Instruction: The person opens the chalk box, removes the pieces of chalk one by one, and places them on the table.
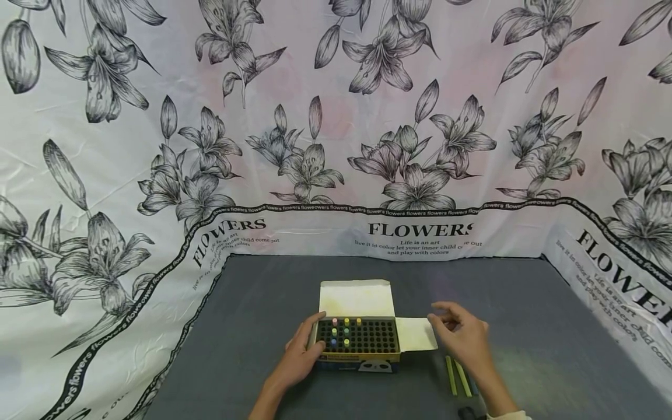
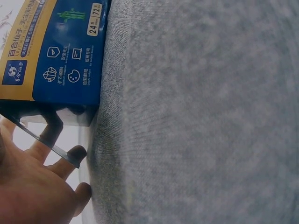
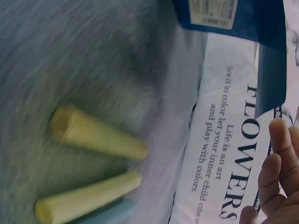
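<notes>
A blue and yellow chalk box [image 1: 362, 357] stands on the table with its lid raised at the back. Several coloured chalks stand upright in its holed top, mostly toward the left. My left hand [image 1: 298, 360] grips the box's left end, thumb at the front corner and a finger reaching along the side. In the left wrist view, its fingers [image 2: 51, 126] curl by the end flap. My right hand [image 1: 464, 335] hovers at the outer edge of the white side flap [image 1: 417, 334], fingers loosely bent and nothing visible between them.
Two yellow-green chalks [image 1: 462, 380] and a blue-grey chalk [image 3: 110, 213] lie on the grey tablecloth [image 1: 252, 315] below my right hand. White flower-printed cloth [image 1: 294, 233] hangs behind the table and along both sides.
</notes>
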### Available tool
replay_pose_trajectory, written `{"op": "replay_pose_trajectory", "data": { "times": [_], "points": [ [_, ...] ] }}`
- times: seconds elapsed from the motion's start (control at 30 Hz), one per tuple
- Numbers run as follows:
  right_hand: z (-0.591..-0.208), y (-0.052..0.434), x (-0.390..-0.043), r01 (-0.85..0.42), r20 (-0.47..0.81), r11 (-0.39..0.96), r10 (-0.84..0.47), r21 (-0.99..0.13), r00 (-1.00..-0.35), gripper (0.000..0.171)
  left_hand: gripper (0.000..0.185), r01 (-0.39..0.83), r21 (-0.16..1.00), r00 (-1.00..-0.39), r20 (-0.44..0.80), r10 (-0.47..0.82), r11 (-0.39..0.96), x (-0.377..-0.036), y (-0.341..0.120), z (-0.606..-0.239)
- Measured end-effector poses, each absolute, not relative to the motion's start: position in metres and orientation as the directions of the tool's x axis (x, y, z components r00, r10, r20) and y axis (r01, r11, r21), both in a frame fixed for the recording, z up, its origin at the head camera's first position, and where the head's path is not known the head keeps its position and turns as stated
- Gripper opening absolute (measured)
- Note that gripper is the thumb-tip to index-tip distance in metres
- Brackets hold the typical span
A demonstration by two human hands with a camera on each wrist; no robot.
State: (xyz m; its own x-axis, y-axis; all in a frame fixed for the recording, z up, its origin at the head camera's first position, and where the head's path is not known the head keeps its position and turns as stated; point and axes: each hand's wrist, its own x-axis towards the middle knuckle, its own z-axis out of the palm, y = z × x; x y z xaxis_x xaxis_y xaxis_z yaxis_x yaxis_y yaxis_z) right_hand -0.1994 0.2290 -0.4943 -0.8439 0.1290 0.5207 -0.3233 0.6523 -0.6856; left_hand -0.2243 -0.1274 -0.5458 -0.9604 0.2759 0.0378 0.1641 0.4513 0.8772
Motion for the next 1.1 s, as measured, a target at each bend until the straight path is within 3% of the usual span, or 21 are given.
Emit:
{"op": "replay_pose_trajectory", "data": {
  "times": [0.63,1.1],
  "points": [
    [-0.495,0.152,-0.215,-0.364,0.507,0.671,0.021,-0.646,-0.862,0.024,0.06,0.16,0.88,-0.961,0.036,0.274,0.447,-0.225,-0.128,-0.548],
    [-0.503,0.132,-0.221,-0.402,0.497,0.629,-0.029,-0.665,-0.867,0.023,0.061,0.174,0.874,-0.961,0.049,0.272,0.454,-0.225,-0.127,-0.549]
  ]
}}
